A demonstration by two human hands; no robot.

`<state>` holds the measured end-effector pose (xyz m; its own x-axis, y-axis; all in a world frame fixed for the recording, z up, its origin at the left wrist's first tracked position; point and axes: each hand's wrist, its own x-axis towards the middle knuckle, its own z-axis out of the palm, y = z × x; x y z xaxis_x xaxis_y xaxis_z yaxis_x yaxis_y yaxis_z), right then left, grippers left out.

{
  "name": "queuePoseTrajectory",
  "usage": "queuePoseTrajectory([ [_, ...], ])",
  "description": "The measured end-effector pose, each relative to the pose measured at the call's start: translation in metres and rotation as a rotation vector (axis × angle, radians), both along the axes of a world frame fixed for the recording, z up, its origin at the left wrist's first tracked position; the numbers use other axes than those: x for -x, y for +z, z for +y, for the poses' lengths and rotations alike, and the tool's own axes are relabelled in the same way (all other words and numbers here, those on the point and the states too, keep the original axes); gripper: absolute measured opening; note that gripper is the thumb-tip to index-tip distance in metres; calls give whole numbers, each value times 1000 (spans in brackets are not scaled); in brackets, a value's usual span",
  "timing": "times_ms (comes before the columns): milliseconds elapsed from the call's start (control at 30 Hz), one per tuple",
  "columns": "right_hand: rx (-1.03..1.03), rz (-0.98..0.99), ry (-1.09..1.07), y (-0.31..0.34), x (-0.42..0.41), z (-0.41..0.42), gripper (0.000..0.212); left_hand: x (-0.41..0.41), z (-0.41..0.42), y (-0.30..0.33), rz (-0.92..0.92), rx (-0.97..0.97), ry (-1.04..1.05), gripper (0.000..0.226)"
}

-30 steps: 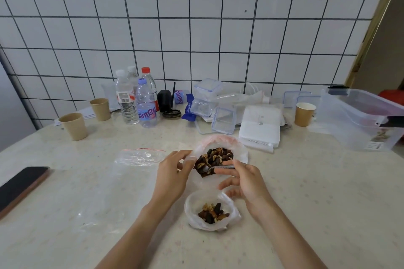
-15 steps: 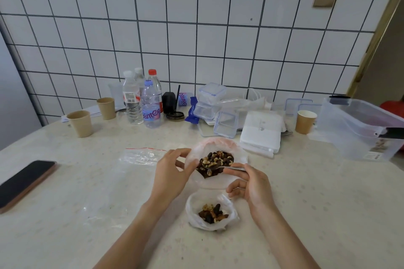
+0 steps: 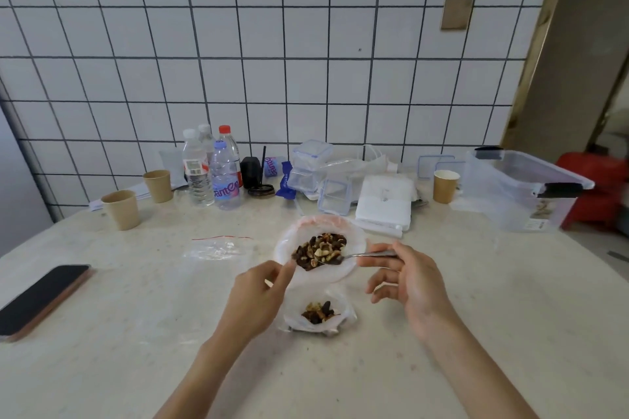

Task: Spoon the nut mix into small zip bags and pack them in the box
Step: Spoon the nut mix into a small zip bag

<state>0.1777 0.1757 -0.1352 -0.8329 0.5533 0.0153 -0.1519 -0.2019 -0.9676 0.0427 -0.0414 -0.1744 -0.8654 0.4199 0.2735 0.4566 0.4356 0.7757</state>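
A large open plastic bag (image 3: pixel 350 241) of nut mix (image 3: pixel 318 247) sits mid-table. My left hand (image 3: pixel 258 296) pinches its near-left rim. My right hand (image 3: pixel 408 279) holds a metal spoon (image 3: pixel 360 255) by the handle, its bowl loaded with nuts at the mix's near edge. Just in front stands a small open zip bag (image 3: pixel 318 315) with a little nut mix inside, between my two hands. An empty zip bag with a red strip (image 3: pixel 219 247) lies flat to the left. The large clear plastic box (image 3: pixel 520 189) stands at the far right.
A dark phone (image 3: pixel 41 299) lies at the left edge. Paper cups (image 3: pixel 121 209), water bottles (image 3: pixel 223 178), small clear containers (image 3: pixel 311 163) and a white folded stack (image 3: pixel 384 202) line the tiled wall. Another paper cup (image 3: pixel 445 185) stands beside the box.
My right hand has drawn back to the right, the spoon now showing with nuts on it. The view has tilted up, so everything sits lower in frame.
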Motion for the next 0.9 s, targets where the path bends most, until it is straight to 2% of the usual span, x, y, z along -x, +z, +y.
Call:
queuePoseTrajectory([
  [67,-11,-11,-3,-1,-14,-6,42,-8,-1,-3,-26,25,-31,47],
  [233,-80,-51,-1,-6,-40,-22,40,-24,2,-3,-62,9,-65,18],
  [433,-333,-43,39,-9,-49,-41,36,-26,0,4,-167,-120,-72,15],
  [500,-537,-23,83,-13,-49,-46,33,-25,-1,4,-235,-166,-94,16],
  [600,-1160,-24,154,-21,-53,-48,36,-20,-3,5,-257,-185,-96,16],
  [633,-1334,-18,157,-23,-53,-47,40,-18,-4,5,-255,-190,-100,16],
  [667,-1415,-5,163,-24,-53,-47,44,-16,-4,5,-249,-190,-103,16],
  [733,-1405,24,160,-23,-52,-45,44,-13,-6,3,-240,-184,-105,16],
  [800,-1275,65,117,-22,-49,-42,37,-11,-7,2,-220,-159,-104,14],
  [900,-801,91,46,-19,-37,-34,33,-8,-9,2,-175,-108,-108,17],
])
